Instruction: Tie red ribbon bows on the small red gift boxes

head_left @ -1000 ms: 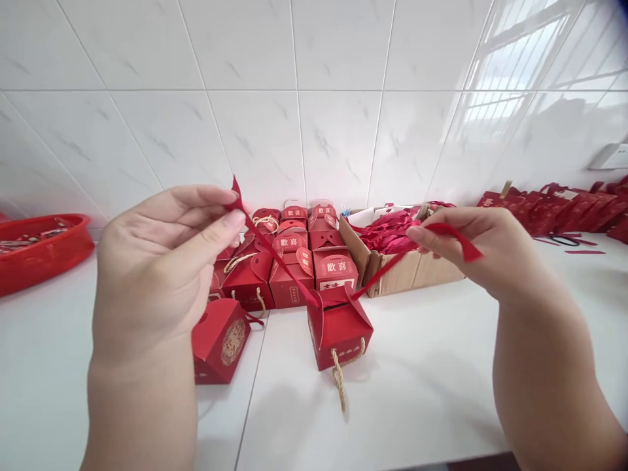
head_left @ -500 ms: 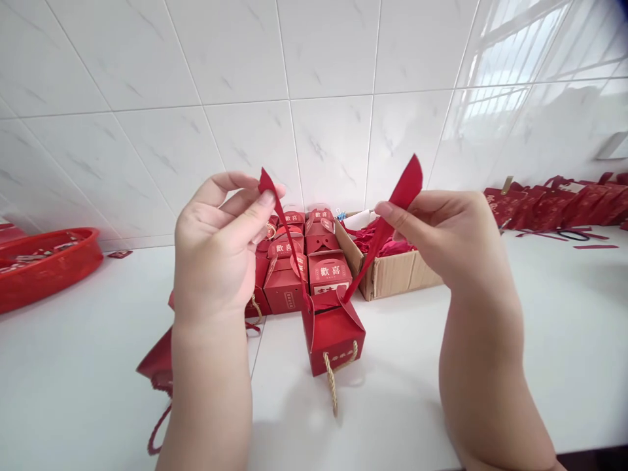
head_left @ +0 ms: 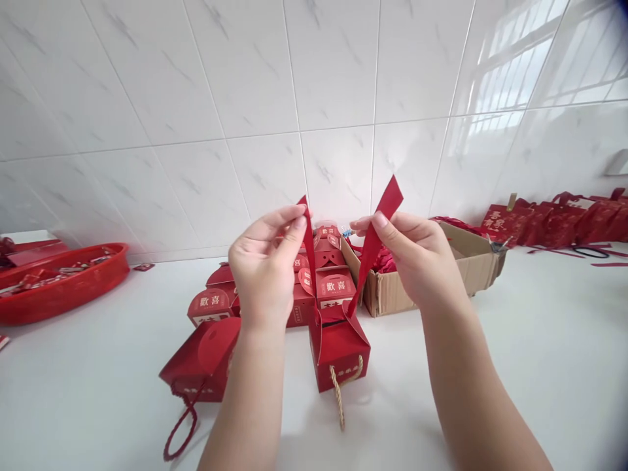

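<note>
A small red gift box [head_left: 343, 347] with a gold rope handle [head_left: 337, 386] stands on the white table, between my forearms. A red ribbon [head_left: 369, 252] comes up from its top in two upright ends. My left hand [head_left: 269, 261] pinches the left end between thumb and fingertips. The right end is pinched by my right hand [head_left: 409, 252], and its slanted tip sticks up above the thumb. Both hands are raised above the box without touching it. Left of my left forearm lies another red box [head_left: 206, 360] with a dark red cord handle.
Several red boxes [head_left: 335, 285] stand in rows behind. A cardboard box [head_left: 417, 281] with red ribbons sits right of them. At the left is a red plastic tray [head_left: 98, 288] of small items. Red bags [head_left: 554, 222] line the tiled wall at the right.
My hands have come closer together and the ribbon ends have drawn inward. The camera view has shifted, showing more of the red box at the left and the cardboard box.
</note>
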Demonstrator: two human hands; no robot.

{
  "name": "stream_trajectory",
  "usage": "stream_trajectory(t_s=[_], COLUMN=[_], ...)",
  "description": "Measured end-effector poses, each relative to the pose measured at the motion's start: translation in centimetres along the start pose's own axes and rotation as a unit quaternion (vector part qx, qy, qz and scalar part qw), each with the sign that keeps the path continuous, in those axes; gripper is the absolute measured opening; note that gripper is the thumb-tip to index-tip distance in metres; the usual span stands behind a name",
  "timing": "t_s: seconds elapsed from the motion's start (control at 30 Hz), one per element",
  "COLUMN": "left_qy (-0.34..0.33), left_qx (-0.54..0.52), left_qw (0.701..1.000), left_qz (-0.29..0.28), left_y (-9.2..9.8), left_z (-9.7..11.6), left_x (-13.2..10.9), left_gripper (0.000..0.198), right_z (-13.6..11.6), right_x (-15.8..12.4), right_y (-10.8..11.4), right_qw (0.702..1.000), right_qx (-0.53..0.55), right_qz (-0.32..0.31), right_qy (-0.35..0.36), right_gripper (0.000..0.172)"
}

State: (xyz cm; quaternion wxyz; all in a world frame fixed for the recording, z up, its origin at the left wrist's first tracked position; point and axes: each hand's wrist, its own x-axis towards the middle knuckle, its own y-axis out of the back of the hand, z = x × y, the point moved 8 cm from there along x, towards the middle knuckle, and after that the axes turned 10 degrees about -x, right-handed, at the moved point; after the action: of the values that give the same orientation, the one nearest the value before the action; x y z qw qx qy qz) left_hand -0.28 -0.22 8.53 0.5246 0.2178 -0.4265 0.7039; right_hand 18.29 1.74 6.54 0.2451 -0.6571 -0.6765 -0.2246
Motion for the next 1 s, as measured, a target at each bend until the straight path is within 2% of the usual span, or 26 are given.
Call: stream_trajectory(t_s=[0.1, 0.2, 0.3, 0.37, 0.5, 0.63, 0.7, 0.8, 0.9, 1.0], left_qy=[-0.009, 0.006, 0.032, 0.042, 0.087, 0.166, 0.162, 0.13, 0.103, 0.081], left_qx=[0.022, 0.033, 0.054, 0.061, 0.041, 0.03, 0.008, -0.007, -0.001, -0.002], left_qw=[1.0, 0.999, 0.997, 0.995, 0.992, 0.978, 0.98, 0.989, 0.994, 0.996], left_qz=[0.004, -0.023, -0.049, -0.065, -0.084, -0.126, -0.116, -0.068, -0.038, -0.023], left_y=[-0.4, -1.0, -1.2, -1.3, -1.1, -1.0, -0.6, 0.4, 1.2, 1.5], left_z=[0.3, 0.4, 0.3, 0.3, -0.2, -1.5, -1.6, -1.4, -1.4, -1.3], left_x=[-0.5, -0.9, -0.9, -0.9, -0.6, -0.8, -0.6, 0.0, 0.4, 0.7], left_gripper=[0.011, 0.012, 0.015, 0.016, 0.033, 0.014, 0.012, 0.014, 0.015, 0.013], right_z=[0.4, 0.7, 0.9, 1.1, 1.4, 1.3, 1.1, 1.3, 1.8, 1.9], right_x=[-0.3, -1.0, -1.4, -1.3, -0.9, -0.9, -0.8, -0.3, 0.3, 0.6], right_y=[-2.0, -4.2, -5.3, -5.4, -5.0, -5.1, -4.6, -2.5, -0.1, 1.5], right_qw=[0.994, 0.981, 0.979, 0.983, 0.989, 0.987, 0.991, 0.999, 0.998, 0.994], right_qx=[0.08, 0.118, 0.109, 0.099, 0.09, 0.099, 0.086, 0.046, 0.006, -0.029], right_qz=[-0.067, -0.142, -0.162, -0.147, -0.111, -0.119, -0.097, -0.011, 0.069, 0.109], right_qy=[-0.025, -0.052, -0.058, -0.054, -0.045, -0.036, -0.025, -0.01, -0.001, 0.017], right_gripper=[0.024, 0.023, 0.023, 0.023, 0.024, 0.019, 0.016, 0.012, 0.015, 0.02])
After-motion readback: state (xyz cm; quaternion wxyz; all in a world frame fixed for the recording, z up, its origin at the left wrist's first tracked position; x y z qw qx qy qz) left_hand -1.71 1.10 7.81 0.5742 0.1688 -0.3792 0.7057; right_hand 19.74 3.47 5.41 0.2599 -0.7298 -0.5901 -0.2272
